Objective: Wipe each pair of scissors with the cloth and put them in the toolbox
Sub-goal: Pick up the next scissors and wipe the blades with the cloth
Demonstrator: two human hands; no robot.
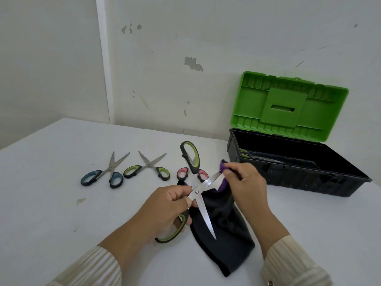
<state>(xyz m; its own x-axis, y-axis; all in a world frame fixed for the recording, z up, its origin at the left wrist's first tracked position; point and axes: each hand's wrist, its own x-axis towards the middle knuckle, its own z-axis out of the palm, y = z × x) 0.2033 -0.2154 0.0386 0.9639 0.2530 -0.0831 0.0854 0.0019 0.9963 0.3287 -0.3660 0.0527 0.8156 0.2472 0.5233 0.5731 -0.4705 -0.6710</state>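
Head view: left hand (pixel 165 205) grips stiff, sharp scissors (pixel 206 215) by handle and pivot; right hand (pixel 245 182) pinches limp cloth (pixel 226 244) round blade.

We note the left hand (pixel 167 207) gripping the large green-handled scissors (pixel 203 211) by the lower loop, thumb and forefinger at the pivot. Blades spread wide, held above the white table (pixel 51 193). The right hand (pixel 245 182) pinches the dark cloth (pixel 226 234), purple on its inner face, round the outer end of one blade. The rest of the cloth trails down onto the table.

Behind, in a row: teal-handled scissors (pixel 111 172) and small green-handled scissors (pixel 148 166), both open, then pink-handled scissors (pixel 182 173), partly hidden by the raised pair.

To the right we record the black toolbox (pixel 299 178), its green lid (pixel 288 106) raised against the wall. Green handles show inside at its left end.
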